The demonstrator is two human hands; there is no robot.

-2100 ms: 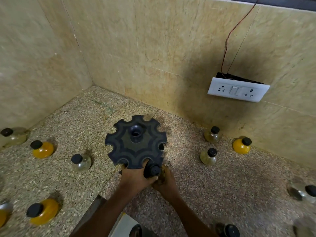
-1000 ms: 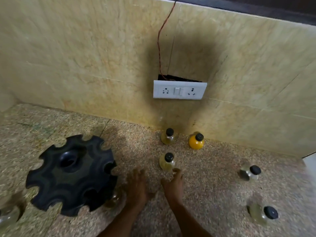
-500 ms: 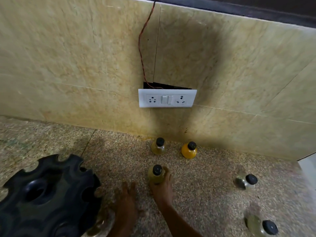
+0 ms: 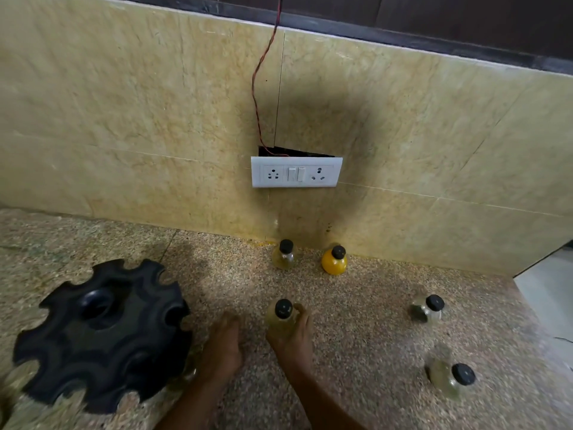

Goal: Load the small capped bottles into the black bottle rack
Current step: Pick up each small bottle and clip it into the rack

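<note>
The black bottle rack (image 4: 99,333), a round disc with notches round its rim, stands on the speckled counter at the lower left. My right hand (image 4: 293,339) grips a small pale-yellow bottle with a black cap (image 4: 281,318) that stands on the counter. My left hand (image 4: 221,346) lies flat on the counter between the rack and that bottle, holding nothing. A bottle seated in the rack (image 4: 186,372) shows only as a glassy edge at the rack's right side.
Two capped bottles stand by the wall: a pale one (image 4: 284,255) and an orange one (image 4: 334,261). Two clear capped bottles (image 4: 428,308) (image 4: 454,378) stand at the right. A white socket plate (image 4: 296,172) with a red wire is on the tiled wall. The counter ends at the right.
My view swung right, away from the rack. My right hand reached forward and closed round the pale-yellow bottle. My left hand left the rack and settled on the counter.
</note>
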